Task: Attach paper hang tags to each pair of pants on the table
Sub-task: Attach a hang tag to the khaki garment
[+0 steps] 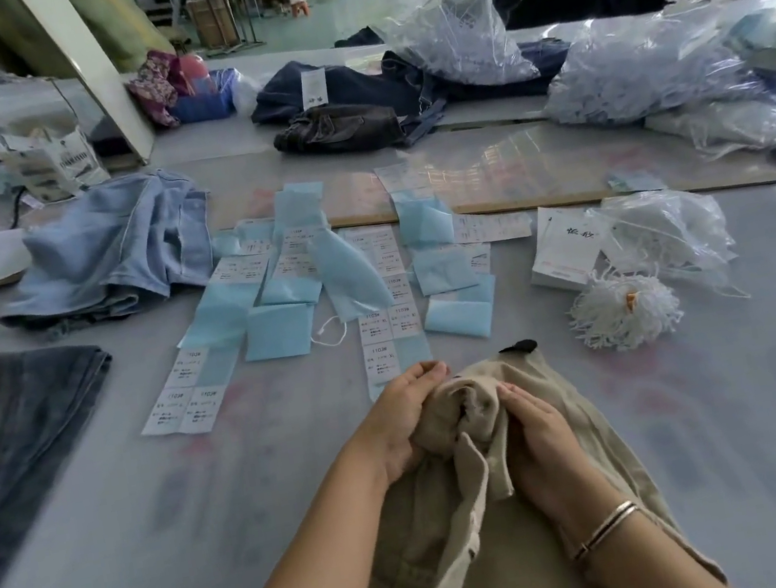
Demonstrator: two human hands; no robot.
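My left hand (403,414) and right hand (534,428) both grip the bunched tan pants (483,508) at the table's (205,504) near edge. The paper tags (389,329) lie just past my left fingers, toward the far edge.

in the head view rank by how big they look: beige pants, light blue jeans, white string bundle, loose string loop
1. beige pants, though nearest the camera
2. light blue jeans
3. white string bundle
4. loose string loop
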